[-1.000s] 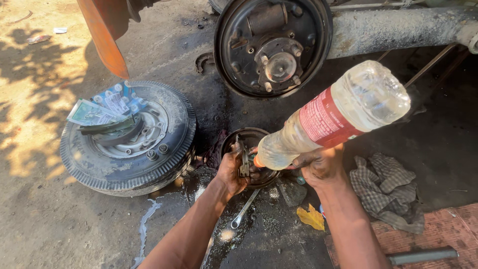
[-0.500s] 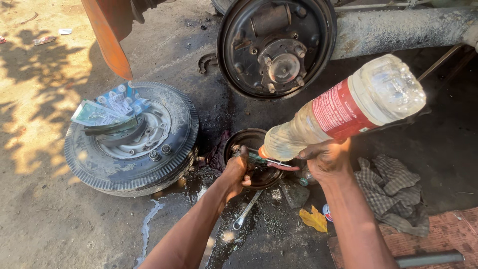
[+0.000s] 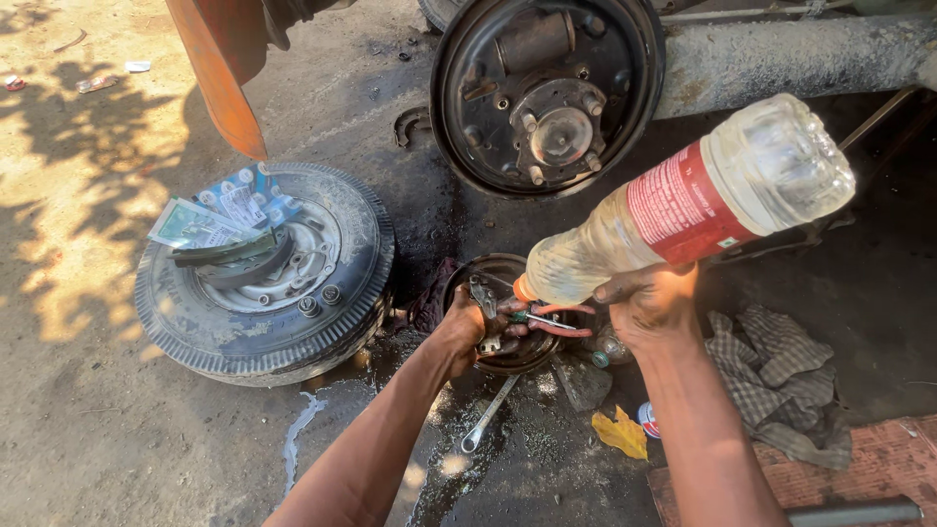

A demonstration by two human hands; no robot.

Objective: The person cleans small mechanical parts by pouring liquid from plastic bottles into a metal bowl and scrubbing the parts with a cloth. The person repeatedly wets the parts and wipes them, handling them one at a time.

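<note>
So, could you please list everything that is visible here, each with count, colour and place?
plastic bottle: one, clear with red label, tilted neck-down in right hand
pliers: one, red handles, over the bowl
metal bowl: one, dark, on ground at centre
wheel: one, black tyre, lying flat at left
packets: several, blue-green, on wheel
brake hub: one, black, on axle at top
spanner: one, silver, below bowl
cloth: one, grey checked, at right
left hand: at bowl, holding a small part
right hand: gripping bottle
</note>
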